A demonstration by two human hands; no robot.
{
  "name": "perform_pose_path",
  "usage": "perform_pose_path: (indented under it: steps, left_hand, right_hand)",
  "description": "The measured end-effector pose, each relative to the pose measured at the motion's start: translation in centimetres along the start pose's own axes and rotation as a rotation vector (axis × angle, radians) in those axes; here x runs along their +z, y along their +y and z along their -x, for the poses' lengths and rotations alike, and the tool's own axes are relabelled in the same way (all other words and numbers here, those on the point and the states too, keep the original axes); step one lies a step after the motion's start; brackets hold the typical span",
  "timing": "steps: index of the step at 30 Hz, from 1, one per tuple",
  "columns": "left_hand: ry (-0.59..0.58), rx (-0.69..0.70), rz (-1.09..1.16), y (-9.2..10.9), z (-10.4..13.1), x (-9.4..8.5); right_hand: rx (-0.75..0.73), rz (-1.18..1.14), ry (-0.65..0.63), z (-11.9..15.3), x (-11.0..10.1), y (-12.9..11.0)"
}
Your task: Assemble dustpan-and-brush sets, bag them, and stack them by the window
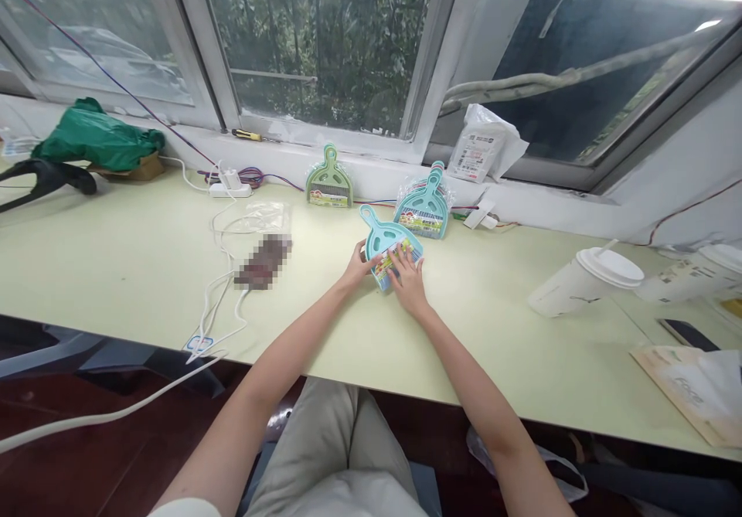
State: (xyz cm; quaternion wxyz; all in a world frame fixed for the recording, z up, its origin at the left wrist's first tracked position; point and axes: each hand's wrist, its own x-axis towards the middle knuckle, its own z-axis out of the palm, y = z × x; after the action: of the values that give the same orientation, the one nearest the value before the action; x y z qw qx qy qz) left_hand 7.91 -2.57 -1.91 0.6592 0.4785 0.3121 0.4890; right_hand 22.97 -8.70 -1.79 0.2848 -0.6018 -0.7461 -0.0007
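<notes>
A light-blue mini dustpan (379, 232) with a colourful label card is held tilted just above or on the table, its handle pointing up and left. My left hand (358, 266) grips its left edge, with the thumb on the front. My right hand (410, 281) lies with fingers spread over the label at the lower right of the dustpan. Behind it, a stack of wrapped dustpans (432, 202), the front one blue, leans against the wall. Further left stands a green dustpan and brush set (329, 181) in clear wrapping.
White cables run from a power strip (230, 190) across the table (144, 270) at left, past a clear plastic bag (260, 217) and a blurred-out object (263, 262). A white lidded cup (585, 281), phone (689, 335) and paper packet (678, 389) lie to the right. A screwdriver (247, 135) rests on the sill.
</notes>
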Motion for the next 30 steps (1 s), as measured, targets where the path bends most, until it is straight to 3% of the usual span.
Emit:
perform_pose_path:
  steps: [7,9,13,17,19,23,26,28,30]
  left_hand:
    - [0.040,-0.022,0.019,0.1,-0.5,-0.7]
    - [0.052,-0.019,0.021,0.1,-0.5,-0.7]
    - [0.018,-0.008,-0.009,0.2,-0.3,-0.6]
    - [-0.014,-0.001,-0.101,0.6,-0.1,-0.8]
    - [-0.027,0.011,-0.130,0.7,0.1,-0.8]
    - [-0.091,0.050,-0.243,1.1,0.4,-0.9]
    - [-0.164,0.093,-0.443,2.4,-0.5,-2.1]
    - [-0.084,0.202,-0.653,4.1,-1.8,-4.0]
    - [0.242,0.305,-0.913,6.1,-3.4,-6.8]
  right_hand:
    - [0.064,-0.151,0.003,0.0,0.1,0.7]
    - [0.112,-0.270,0.091,-0.1,0.2,0.6]
    - [0.407,-0.732,0.409,0.1,0.3,0.6]
    - [0.791,-1.169,0.551,0.4,0.3,0.7]
    - [0.825,-1.328,0.498,0.4,0.3,0.6]
    - [0.693,-1.569,0.256,0.2,0.4,0.7]
    - [0.715,-1.598,0.288,0.1,0.6,1.3]
    - [0.733,-1.599,0.313,0.1,0.8,1.9]
    - [0.741,-1.591,0.349,0.1,0.9,2.6]
